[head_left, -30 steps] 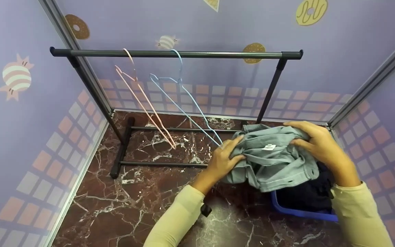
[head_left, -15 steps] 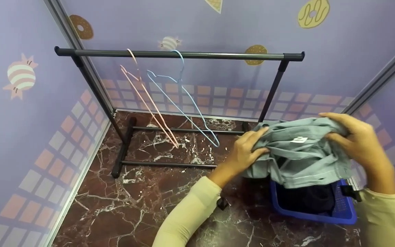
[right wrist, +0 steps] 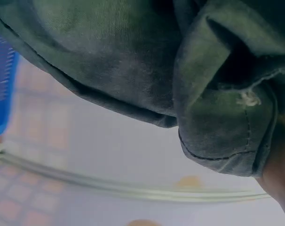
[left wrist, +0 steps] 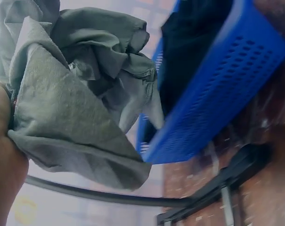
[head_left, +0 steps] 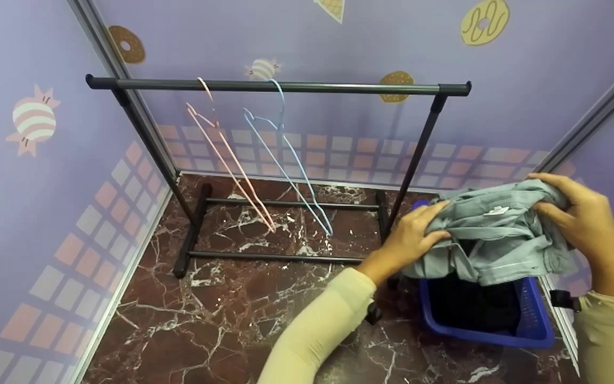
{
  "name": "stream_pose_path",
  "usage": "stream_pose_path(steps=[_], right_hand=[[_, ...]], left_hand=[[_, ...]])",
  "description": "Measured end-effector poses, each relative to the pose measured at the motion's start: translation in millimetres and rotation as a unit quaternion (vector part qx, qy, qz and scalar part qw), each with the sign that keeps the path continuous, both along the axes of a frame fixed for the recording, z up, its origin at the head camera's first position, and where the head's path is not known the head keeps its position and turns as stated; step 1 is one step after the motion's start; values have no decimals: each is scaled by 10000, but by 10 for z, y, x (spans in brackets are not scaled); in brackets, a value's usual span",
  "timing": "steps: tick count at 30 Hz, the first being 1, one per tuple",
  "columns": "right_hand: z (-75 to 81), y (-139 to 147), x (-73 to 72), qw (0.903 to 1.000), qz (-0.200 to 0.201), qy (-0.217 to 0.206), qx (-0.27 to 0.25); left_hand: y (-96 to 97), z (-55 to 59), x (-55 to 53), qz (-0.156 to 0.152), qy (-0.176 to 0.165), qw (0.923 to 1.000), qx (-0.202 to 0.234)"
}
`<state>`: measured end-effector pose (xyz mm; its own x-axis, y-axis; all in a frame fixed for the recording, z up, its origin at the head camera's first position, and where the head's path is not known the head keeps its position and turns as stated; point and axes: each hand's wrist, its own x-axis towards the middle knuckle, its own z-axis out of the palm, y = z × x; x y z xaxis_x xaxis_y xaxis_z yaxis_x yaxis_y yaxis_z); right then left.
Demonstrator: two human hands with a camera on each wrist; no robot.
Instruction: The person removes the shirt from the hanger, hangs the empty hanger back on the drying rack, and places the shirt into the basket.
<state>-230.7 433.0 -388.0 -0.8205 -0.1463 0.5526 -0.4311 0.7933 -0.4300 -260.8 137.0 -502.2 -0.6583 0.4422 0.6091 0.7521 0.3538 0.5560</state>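
Observation:
A bunched grey-green garment (head_left: 504,234) with a small white label hangs between both hands, above a blue basket (head_left: 491,339). My left hand (head_left: 411,237) grips its left side, thumb toward me. The right hand (head_left: 584,216) pinches the opposite side between thumb and fingers. In the left wrist view, loose folds of the garment (left wrist: 72,99) hang beside the perforated basket (left wrist: 213,89). The right wrist view is mostly filled by a stitched part of the garment (right wrist: 217,122); the fingertips there are hidden by cloth.
Dark clothing (head_left: 472,306) lies inside the basket. A black clothes rack (head_left: 339,88) stands by the back wall, carrying a pink hanger (head_left: 237,168) and a blue hanger (head_left: 299,165). Its right post (head_left: 416,154) rises left of the hands. The floor (head_left: 205,314) is dark red marble.
Both hands have moved right with the garment, away from the hangers and over the basket. More of the basket now shows. The blue hanger has swung slightly.

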Motion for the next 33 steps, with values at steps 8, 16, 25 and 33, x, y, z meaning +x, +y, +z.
stream_pose_path(steps=[8, 16, 25, 33], right_hand=[[-625, 263, -245, 9890, -349, -1434, 10], [-1245, 311, -342, 9913, -82, -1268, 345], [-1626, 279, -366, 9804, 327, -1693, 957], [-1848, 233, -358, 9678, 351, -2245, 1081]], left_hand=[[280, -425, 32, 34, -805, 9961, -356], [233, -673, 84, -105, -1425, 9778, -1531], [117, -813, 100, -187, -756, 9754, -2064], [-38, -836, 87, -48, -807, 9731, -2159]])
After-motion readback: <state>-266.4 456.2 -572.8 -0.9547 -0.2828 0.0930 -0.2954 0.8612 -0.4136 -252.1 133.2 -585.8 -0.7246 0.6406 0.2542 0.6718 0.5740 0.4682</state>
